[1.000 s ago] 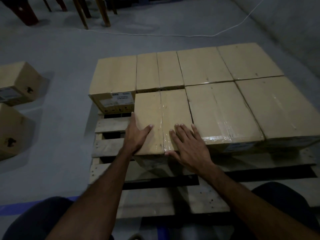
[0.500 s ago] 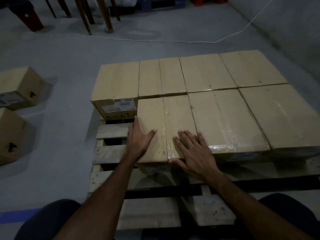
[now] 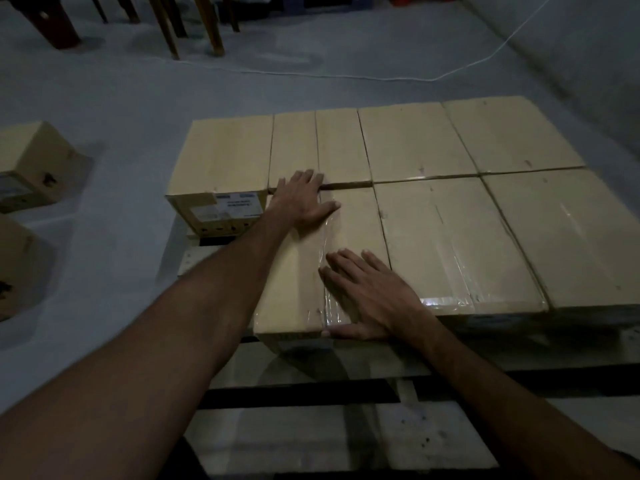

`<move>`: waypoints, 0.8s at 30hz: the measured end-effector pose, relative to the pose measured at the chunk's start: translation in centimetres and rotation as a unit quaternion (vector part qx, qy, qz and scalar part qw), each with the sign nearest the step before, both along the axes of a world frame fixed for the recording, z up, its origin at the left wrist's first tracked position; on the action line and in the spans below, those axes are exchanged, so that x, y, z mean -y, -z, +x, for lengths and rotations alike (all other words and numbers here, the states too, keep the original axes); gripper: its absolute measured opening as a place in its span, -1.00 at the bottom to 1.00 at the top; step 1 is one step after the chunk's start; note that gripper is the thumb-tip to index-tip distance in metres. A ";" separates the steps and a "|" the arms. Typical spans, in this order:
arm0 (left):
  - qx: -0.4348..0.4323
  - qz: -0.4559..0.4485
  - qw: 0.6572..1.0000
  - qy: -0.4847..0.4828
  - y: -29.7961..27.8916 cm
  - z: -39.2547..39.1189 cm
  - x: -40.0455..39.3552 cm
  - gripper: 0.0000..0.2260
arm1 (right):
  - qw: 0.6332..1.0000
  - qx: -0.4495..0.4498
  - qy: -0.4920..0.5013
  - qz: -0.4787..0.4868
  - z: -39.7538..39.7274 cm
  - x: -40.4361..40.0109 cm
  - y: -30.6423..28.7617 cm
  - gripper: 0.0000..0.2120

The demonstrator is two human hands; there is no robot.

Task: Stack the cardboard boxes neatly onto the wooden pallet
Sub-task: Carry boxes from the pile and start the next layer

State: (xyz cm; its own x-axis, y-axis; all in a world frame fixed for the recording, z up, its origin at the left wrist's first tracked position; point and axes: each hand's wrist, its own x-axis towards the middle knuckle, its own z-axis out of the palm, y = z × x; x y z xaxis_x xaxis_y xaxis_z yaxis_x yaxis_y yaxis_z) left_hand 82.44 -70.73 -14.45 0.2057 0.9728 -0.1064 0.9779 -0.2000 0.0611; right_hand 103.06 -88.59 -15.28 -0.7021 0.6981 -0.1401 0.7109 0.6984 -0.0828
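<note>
Several taped cardboard boxes lie in two rows on the wooden pallet [image 3: 304,441]. The front-left box [image 3: 353,230] sits beside the other front boxes, its near end overhanging a slat. My left hand [image 3: 304,199] lies flat on its far end, fingers reaching the seam with the back-row box [image 3: 318,143]. Near the front edge of the same box, my right hand [image 3: 367,296] presses flat on the top, the thumb along the front edge. A labelled box [image 3: 221,161] stands at the back left corner.
Two more cardboard boxes [image 3: 31,164] [image 3: 17,268] wait on the grey floor to the left. Wooden chair legs [image 3: 166,26] stand at the back, and a white cable [image 3: 346,76] runs across the floor behind the pallet. A grey wall rises at the right.
My left hand has slid from the box's left side up to its far end. The box has moved back against the back row. The camera has come closer.
</note>
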 end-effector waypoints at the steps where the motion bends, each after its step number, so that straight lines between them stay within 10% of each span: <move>1: 0.004 0.008 1.000 0.002 0.2 0.0 0.0 -0.17 | 1.000 0.001 -0.006 0.004 0.0 -0.2 0.1 0.10; 24: 0.009 0.067 0.998 0.007 2.3 -0.6 0.0 -0.17 | 1.000 -0.003 -0.017 0.011 0.1 -1.5 0.6 0.05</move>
